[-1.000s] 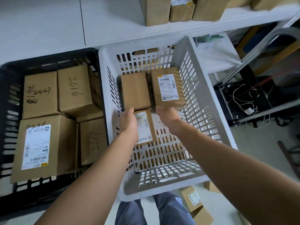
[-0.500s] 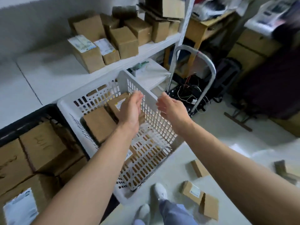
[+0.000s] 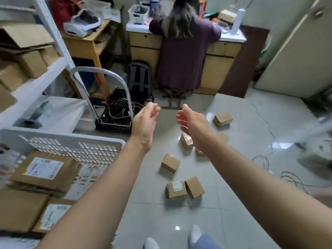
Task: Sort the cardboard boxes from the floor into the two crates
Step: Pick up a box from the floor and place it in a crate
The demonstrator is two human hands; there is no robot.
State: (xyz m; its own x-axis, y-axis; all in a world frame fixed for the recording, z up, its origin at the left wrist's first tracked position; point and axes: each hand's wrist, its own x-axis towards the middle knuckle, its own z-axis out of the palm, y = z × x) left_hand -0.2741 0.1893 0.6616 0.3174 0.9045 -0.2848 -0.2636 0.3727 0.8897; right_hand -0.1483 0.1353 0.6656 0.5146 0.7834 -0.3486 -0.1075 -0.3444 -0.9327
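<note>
Head view: left hand and right hand both stretched out over the floor, grip apart on each, fingers loose, nothing held. White crate near left w/ labelled boxes inside, one at. Cardboard boxes on floor ahead: a touching pair near centre, a single box beyond, another far right. Partly hidden boxes under right wrist.

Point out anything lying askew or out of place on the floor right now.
Small cardboard boxes lie scattered on the tiled floor at mixed angles. The plain box leans tilted against the labelled box. Loose black cables trail across the tiles at right. Both hands, left and right, are empty.
</note>
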